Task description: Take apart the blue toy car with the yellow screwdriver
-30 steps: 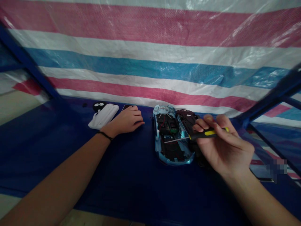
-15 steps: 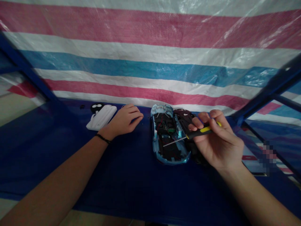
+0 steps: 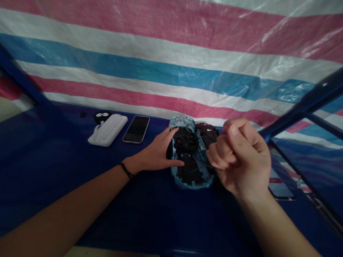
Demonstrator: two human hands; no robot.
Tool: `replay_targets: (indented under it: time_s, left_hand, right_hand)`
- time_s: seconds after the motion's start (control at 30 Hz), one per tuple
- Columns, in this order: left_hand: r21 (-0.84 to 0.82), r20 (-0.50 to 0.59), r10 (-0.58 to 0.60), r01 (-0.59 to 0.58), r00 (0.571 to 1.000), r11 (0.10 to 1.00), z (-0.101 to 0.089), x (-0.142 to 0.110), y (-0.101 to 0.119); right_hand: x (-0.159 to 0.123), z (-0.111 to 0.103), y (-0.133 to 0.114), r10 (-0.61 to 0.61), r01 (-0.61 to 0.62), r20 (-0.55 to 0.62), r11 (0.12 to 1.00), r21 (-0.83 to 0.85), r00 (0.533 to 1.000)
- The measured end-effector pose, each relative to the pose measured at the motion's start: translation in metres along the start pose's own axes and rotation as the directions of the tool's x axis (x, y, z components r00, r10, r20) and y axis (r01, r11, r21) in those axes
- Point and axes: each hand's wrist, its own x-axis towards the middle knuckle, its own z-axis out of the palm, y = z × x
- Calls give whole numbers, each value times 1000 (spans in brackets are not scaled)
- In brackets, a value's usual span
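1. My left hand (image 3: 157, 154) lay open with its fingers spread, the fingertips touching the rim of the blue toy car shell (image 3: 183, 122) and the thumb reaching over its black inner parts.
2. The shell lay open on the blue-covered table (image 3: 53, 200), between my hands.
3. Inside it sat a circuit board (image 3: 191, 142), red and black wires (image 3: 182, 135) and black plastic parts (image 3: 190, 171).
4. A dark maroon cover (image 3: 207, 134) lay right against the shell's right side.
5. My right hand (image 3: 241, 157) was curled shut just above the shell's right side, fingers together; I cannot tell whether it pinched anything small.
6. Farther left lay a white power bank (image 3: 107, 130) and a black-screened phone (image 3: 136, 129), side by side.
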Motion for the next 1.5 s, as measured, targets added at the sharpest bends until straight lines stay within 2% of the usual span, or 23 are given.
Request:
replay_targets:
  time_s: [0.13,0.27,0.4,0.57,0.77,1.0,1.23,1.5]
  left_hand:
    - [73,-67,31,-26,997,997,8,0,1]
    - [120,-116,65,-51,991,991,13,-1,5]
    - [132,-119,99,-83,988,988,13,-2,7]
    - [154,-130,108,-88,986,984,13,-1,7]
    - [153,-139,137,-116,981,981,15,0,6]
    - [161,-154,152,-127,976,979,16,-1,4]
    - [131,-155,147,-127,977,983,16,0,4]
    - [148,-158,155,-132,975,980,17,0,3]
  right_hand:
    - [-2,10,11,-53,52,22,999,7,998]
    - [-10,7,26,-85,81,99,996,42,991]
    - [-15,6,33,-108,101,146,993,58,983]
    - [-14,10,34,-106,98,178,994,52,978]
    - [-16,10,33,-165,163,196,986,24,967]
    - [-19,12,37,-141,147,197,989,-16,970]
    - [-21,15,37,-218,236,183,968,-82,959]
    - [-21,17,38,-201,219,195,972,-78,960]
